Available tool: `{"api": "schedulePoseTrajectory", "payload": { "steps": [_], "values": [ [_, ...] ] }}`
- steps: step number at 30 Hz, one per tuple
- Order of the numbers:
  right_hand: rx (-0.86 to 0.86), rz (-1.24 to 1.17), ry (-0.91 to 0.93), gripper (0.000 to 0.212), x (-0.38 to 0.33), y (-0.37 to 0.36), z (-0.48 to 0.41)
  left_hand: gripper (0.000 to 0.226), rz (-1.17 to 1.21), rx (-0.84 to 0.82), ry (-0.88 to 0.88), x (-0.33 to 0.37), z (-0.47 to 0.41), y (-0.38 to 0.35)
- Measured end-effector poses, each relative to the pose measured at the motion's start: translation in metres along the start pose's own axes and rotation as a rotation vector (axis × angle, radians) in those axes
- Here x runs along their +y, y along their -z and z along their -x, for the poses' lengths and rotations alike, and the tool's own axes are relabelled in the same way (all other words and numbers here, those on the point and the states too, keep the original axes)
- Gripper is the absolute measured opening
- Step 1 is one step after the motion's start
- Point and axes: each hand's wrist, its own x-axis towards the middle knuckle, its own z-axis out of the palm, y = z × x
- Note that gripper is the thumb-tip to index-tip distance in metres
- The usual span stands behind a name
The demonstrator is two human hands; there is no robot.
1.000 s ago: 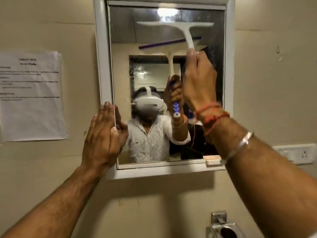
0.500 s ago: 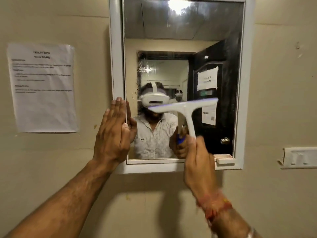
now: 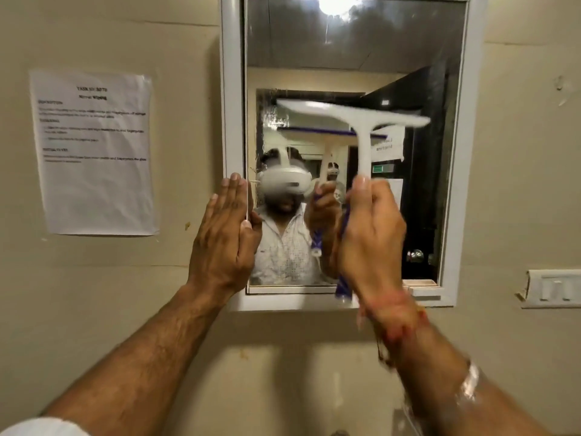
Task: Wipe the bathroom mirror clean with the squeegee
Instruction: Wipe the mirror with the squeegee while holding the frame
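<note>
Right hand (image 3: 369, 234) was wrapped around the purple-and-white handle of the squeegee (image 3: 358, 127), fingers closed tight on it, with the thumb pointing up along the white stem. That squeegee stood roughly upright in front of the middle of the mirror (image 3: 355, 58), its wide white blade head on top and tilted, the right end lower than the left. Motion blur softened the blade, so whether its edge touched the glass could not be told. Its reflection showed just behind it in the glass. Left hand (image 3: 224, 237) was flat and open, fingers straight and together, pressed against the left edge of the mirror where the glass met the white frame (image 3: 232, 89). It held nothing. A red thread band (image 3: 396, 322) circled the right wrist. On the beige wall (image 3: 518, 152) to the left of the frame hung a printed paper sheet (image 3: 94, 152), and a white switch plate (image 3: 553, 287) sat to the lower right.
</note>
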Motion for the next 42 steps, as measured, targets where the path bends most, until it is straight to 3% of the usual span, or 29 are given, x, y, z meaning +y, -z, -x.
{"api": "schedulePoseTrajectory", "payload": {
  "steps": [4, 9, 16, 21, 24, 30, 34, 38, 42],
  "values": [
    [0.0, 0.017, 0.008, 0.029, -0.016, -0.042, -0.075, 0.065, -0.011, -0.021, -0.018, -0.002, 0.0, 0.004],
    [-0.073, 0.169, 0.038, 0.029, -0.012, -0.057, -0.081, 0.066, 0.005, -0.018, -0.035, -0.004, 0.001, 0.004],
    [-0.154, 0.319, -0.008, 0.048, 0.053, -0.04, 0.03, 0.065, 0.069, 0.003, -0.037, -0.004, 0.001, 0.004],
    [-0.323, 0.372, -0.179, 0.057, 0.075, -0.004, 0.125, 0.064, 0.129, 0.017, -0.015, -0.003, 0.001, 0.002],
    [-0.251, 0.341, -0.203, 0.056, 0.071, 0.01, 0.14, 0.063, 0.15, 0.027, -0.006, -0.002, 0.001, 0.002],
    [-0.038, -0.095, -0.07, 0.029, 0.007, -0.001, 0.031, 0.065, 0.162, 0.026, -0.001, -0.001, 0.001, 0.002],
    [-0.072, -0.241, -0.058, 0.03, -0.021, -0.036, -0.056, 0.065, 0.135, 0.012, -0.006, -0.002, 0.001, 0.005],
    [-0.095, -0.147, -0.082, 0.032, -0.026, -0.064, -0.092, 0.065, 0.126, 0.0, -0.016, -0.004, 0.0, 0.007],
    [-0.114, -0.069, -0.064, 0.033, -0.01, -0.066, -0.068, 0.064, 0.117, -0.002, -0.034, -0.006, 0.001, 0.007]
  ]
}}
